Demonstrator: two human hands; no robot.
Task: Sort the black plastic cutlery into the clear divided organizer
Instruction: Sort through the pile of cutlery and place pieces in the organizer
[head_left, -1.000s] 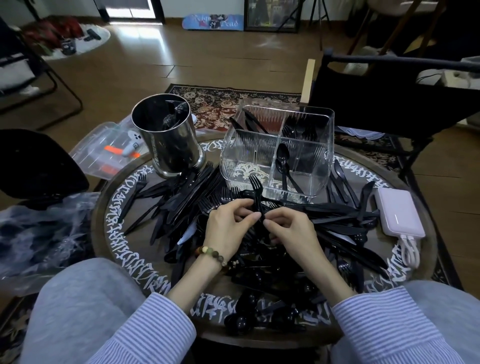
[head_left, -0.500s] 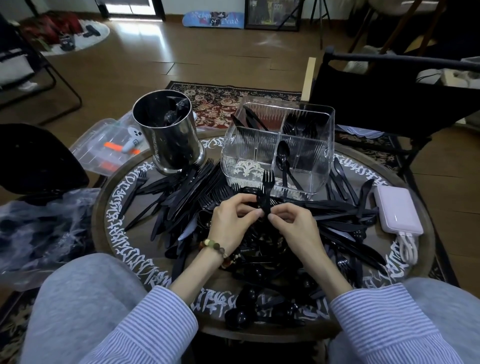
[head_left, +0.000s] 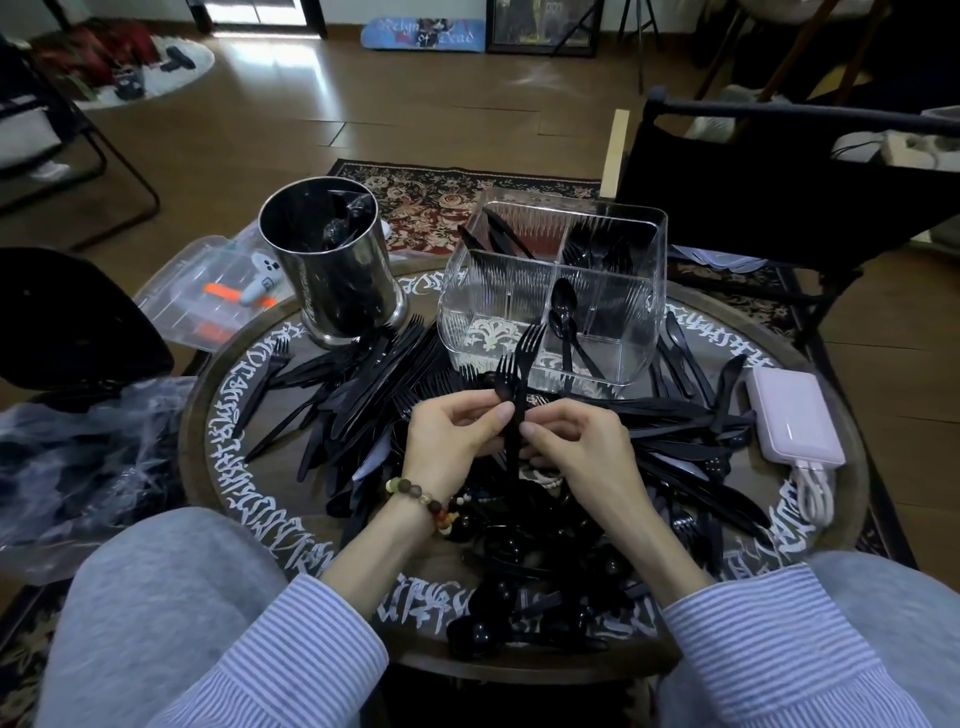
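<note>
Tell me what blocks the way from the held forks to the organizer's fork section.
Nothing visible. Both hands hold the forks just before the organizer; its fork section is at back right, open on top.

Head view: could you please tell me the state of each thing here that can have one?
left hand: pinching the forks
right hand: pinching the forks
forks: held upright, tines up
clear organizer: upright, partly filled
forks compartment: holds forks
spoon compartment: holds spoons
steel canister: upright, open
cutlery pile: loose, unsorted
power bank: cable attached
</note>
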